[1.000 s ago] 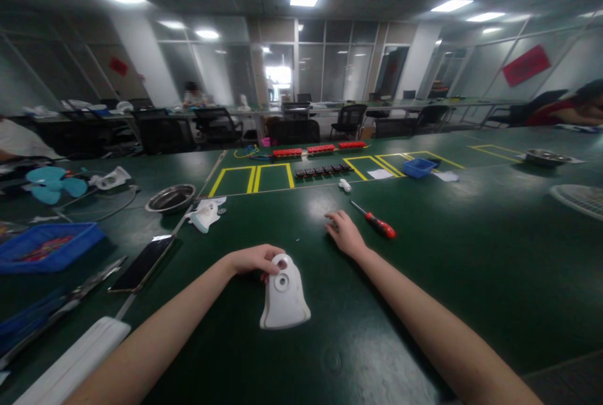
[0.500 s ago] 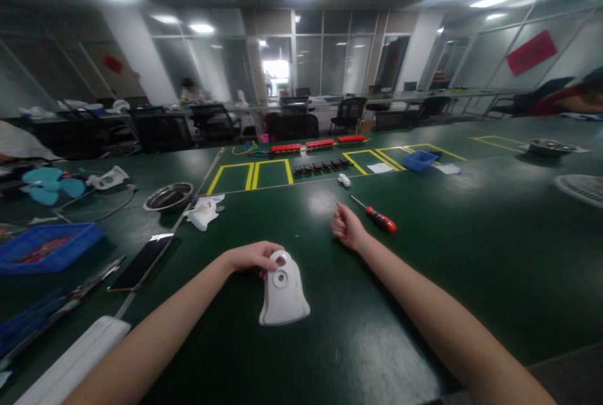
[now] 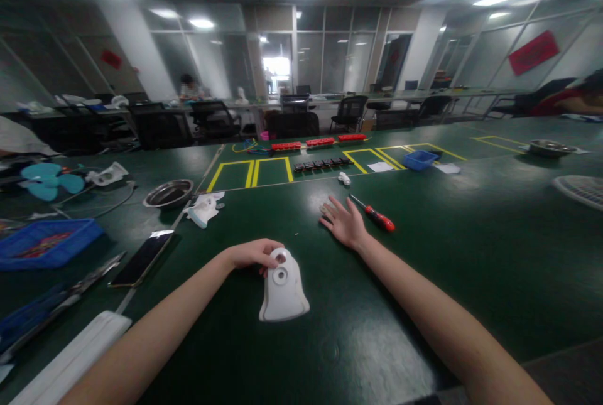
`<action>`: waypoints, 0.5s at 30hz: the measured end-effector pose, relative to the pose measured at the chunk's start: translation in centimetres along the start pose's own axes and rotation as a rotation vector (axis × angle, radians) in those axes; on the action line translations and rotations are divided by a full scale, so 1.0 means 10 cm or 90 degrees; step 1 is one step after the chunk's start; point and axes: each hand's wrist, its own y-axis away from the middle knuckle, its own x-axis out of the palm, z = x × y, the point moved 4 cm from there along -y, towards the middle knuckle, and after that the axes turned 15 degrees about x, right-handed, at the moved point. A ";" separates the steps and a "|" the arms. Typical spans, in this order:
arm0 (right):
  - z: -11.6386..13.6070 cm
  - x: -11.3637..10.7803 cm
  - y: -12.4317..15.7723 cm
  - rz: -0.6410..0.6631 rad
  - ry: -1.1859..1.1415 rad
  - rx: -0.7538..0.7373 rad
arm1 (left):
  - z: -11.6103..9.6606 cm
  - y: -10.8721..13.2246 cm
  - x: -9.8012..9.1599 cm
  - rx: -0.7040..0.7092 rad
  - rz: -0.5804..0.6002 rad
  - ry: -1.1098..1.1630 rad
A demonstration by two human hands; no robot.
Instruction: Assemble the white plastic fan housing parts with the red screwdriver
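Note:
A white bell-shaped plastic housing (image 3: 283, 289) lies flat on the green table (image 3: 424, 267) in front of me. My left hand (image 3: 252, 254) curls over its narrow top end, fingers closed on the rim by the round hole. Farther out, my right hand (image 3: 343, 221) lies flat with its fingers spread on the table. Its fingertips are over a small pale object (image 3: 325, 209) that I cannot make out. A red-handled screwdriver (image 3: 377, 217) lies just right of that hand.
A phone (image 3: 141, 259), a metal bowl (image 3: 168, 193), a white part (image 3: 203, 211) and a blue bin (image 3: 44, 243) sit to the left. A long white piece (image 3: 70, 361) lies at the near left. Yellow-marked squares, red strips and a small blue tray (image 3: 418, 159) lie farther back.
My right hand was lying on the table, closed into a fist half a second ago, and has now opened flat with fingers spread. My left hand has stayed on the housing.

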 end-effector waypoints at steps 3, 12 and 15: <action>-0.01 0.01 0.00 -0.001 0.083 -0.011 | 0.01 0.00 -0.01 -0.008 0.000 -0.001; 0.00 0.00 0.02 -0.011 0.055 -0.006 | 0.02 0.01 -0.02 -0.011 -0.002 0.003; 0.02 0.04 0.06 0.022 -0.022 -0.006 | 0.03 0.01 -0.02 -0.007 0.001 0.005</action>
